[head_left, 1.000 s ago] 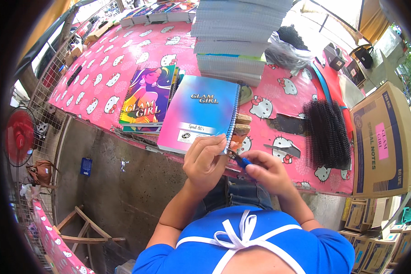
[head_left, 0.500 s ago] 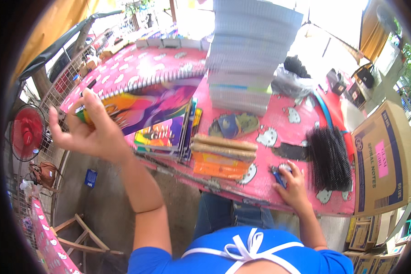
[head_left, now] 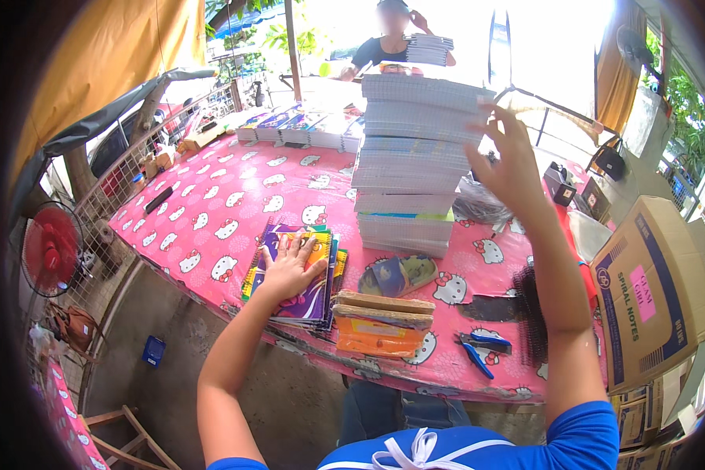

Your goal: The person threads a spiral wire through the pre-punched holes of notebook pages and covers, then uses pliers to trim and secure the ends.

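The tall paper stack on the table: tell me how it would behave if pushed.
The tall paper stack could well tip, standing taller than it is wide. Its upper layers may slide first, since their edges sit unevenly and no strap shows. So much paper is probably heavy.

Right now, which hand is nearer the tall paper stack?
Right: the right hand is beside the paper stack, near its top; the left hand rests on the spiral notebooks, left of the stack.

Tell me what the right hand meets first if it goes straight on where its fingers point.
Probably the upper part of the tall stack of notebook pages; the right hand's fingers point up-left toward it, though the depth between them is unclear.
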A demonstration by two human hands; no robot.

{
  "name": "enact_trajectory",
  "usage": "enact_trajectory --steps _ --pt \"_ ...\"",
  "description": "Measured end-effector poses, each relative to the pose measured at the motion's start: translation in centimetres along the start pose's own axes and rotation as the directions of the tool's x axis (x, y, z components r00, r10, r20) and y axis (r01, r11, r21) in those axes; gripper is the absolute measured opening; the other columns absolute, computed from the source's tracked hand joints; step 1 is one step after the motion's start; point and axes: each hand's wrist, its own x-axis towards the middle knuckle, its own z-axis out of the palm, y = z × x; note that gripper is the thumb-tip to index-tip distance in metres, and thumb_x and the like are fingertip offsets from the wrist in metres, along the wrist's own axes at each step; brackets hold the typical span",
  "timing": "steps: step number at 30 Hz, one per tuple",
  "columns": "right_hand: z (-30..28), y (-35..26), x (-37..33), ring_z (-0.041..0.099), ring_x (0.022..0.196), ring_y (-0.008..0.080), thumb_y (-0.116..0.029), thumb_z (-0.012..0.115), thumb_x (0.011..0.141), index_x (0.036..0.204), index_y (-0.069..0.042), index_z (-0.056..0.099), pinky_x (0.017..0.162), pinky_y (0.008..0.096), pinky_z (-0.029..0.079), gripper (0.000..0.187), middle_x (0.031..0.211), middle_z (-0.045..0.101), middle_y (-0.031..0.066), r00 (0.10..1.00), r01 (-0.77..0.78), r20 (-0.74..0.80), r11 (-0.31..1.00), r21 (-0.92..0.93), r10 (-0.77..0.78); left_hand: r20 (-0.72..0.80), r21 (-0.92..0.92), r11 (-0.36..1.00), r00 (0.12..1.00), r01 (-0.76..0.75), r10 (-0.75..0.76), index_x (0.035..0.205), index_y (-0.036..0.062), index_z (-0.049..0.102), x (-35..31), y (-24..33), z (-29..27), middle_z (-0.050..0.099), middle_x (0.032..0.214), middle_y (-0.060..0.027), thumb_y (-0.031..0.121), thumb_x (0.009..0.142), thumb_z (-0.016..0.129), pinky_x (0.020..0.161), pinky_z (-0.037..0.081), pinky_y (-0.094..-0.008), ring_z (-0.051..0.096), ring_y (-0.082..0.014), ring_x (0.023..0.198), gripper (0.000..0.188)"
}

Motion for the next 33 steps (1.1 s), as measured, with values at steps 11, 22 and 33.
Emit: enact_trajectory --steps 11,22,33 --pt "5.1 2.3 8.8 0.058 0.103 0.0247 -0.011 0.061 0.082 0.108 -0.010 0.068 0.094 0.0394 0.044 0.027 0.106 0.066 0.0042 0.994 0.053 0.104 0.947 -0.318 -0.021 -0.636 -0.736 0.452 0.744 -0.504 -0.206 0.148 0.0006 0.013 2.0 0.4 -1.4 0.014 0.153 -0.0250 0.047 0.091 0.057 0.110 0.026 -0.0556 0.021 -0.0382 0.141 0.086" --pt "-0.8 -7.6 -9.7 0.054 0.108 0.0250 -0.012 0.066 0.074 0.105 -0.007 0.064 0.092 0.0415 0.039 0.032 0.112 0.062 0.0011 0.938 0.287 0.169 0.951 0.117 -0.304 -0.313 -0.835 -0.480 0.950 -0.268 0.015 0.119 -0.0038 0.052 -4.6 11.1 -8.4 0.065 0.102 -0.0143 0.009 0.095 0.053 0.071 0.061 -0.0400 0.068 -0.0257 0.081 0.027" --pt "1.2 -9.1 -23.3 0.066 0.083 0.0217 0.000 0.073 0.077 0.097 0.004 0.065 0.074 0.0314 0.052 0.021 0.090 0.070 0.0119 0.728 -0.640 0.324 0.431 0.636 0.604 -0.640 -0.764 -0.022 0.752 -0.645 0.157 0.113 -0.0026 0.061 -8.9 11.9 -6.1 0.064 0.107 -0.0078 0.008 0.083 0.073 0.086 0.046 -0.0279 0.058 -0.0133 0.097 0.034"
